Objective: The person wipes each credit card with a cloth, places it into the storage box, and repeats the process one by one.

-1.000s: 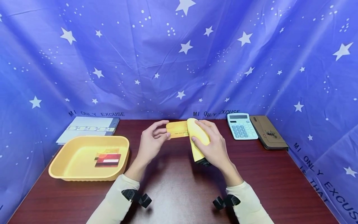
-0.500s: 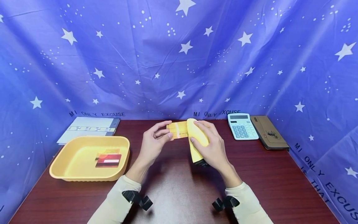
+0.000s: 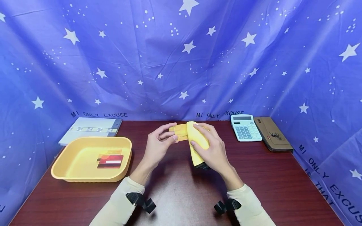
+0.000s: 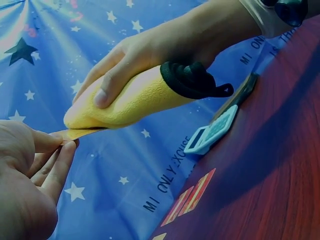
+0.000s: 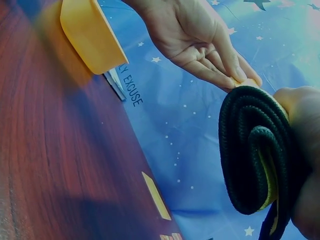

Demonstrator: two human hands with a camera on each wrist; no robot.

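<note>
My left hand (image 3: 158,142) pinches a yellow-orange card (image 3: 181,131) by its left end. The card's other end is hidden inside a folded yellow cloth (image 3: 195,142). Around that cloth my right hand (image 3: 212,144) is wrapped, thumb in front and fingers over the top. In the right wrist view the cloth's dark edge (image 5: 240,165) shows several rolled layers. Both hands are held above the table, as the left wrist view shows.
At left stands a yellow basin (image 3: 76,166) with a red card (image 3: 110,161) and a yellow card inside. Behind it lies a white notebook (image 3: 90,125). A calculator (image 3: 246,127) and a brown wallet (image 3: 272,135) sit at back right. Red-and-yellow cards (image 4: 197,192) lie on the table.
My left hand has moved right, closer to the cloth, and less of the card shows outside it. The right hand and cloth have shifted slightly left.
</note>
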